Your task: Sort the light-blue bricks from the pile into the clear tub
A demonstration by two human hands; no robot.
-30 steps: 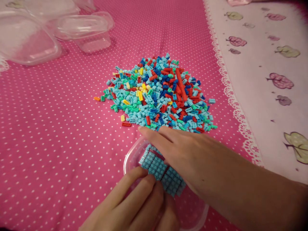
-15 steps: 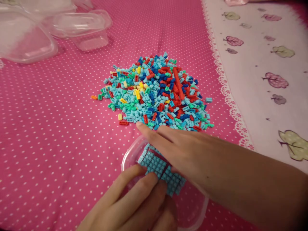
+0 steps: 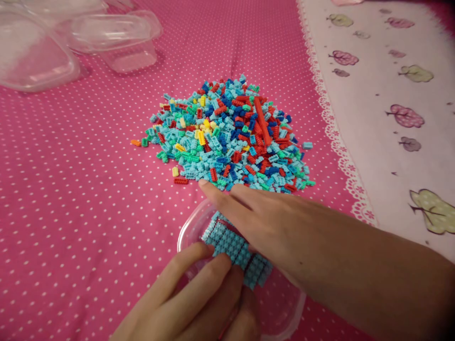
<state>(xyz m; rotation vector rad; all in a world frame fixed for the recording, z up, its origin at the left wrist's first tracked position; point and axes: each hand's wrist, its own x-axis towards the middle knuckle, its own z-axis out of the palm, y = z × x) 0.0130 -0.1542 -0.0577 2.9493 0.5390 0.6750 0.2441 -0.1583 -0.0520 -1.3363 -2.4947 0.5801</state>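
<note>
A block of light-blue studded building bricks (image 3: 227, 241) sits in rows over a clear plastic lid or shallow tub (image 3: 183, 234); thin dark gaps run between some rows. Along the near side, the bent fingertips of my left hand (image 3: 199, 293) press together against the bricks. My right hand (image 3: 259, 218) reaches over from the right and touches the far side of the block, its index finger stretched toward the loose pile. Its other fingertips and part of the block are hidden beneath it.
A heap of small loose bricks (image 3: 227, 137) in light blue, red, green, yellow and dark blue lies just beyond my hands. Clear plastic containers (image 3: 117, 35) stand at the back left. A white lace-edged cloth (image 3: 373, 94) covers the right side of the pink dotted tablecloth (image 3: 88, 189).
Gaps between the rows of light-blue bricks have narrowed at the far side and in the middle. Both hands stay in nearly the same place, and the view has shifted slightly.
</note>
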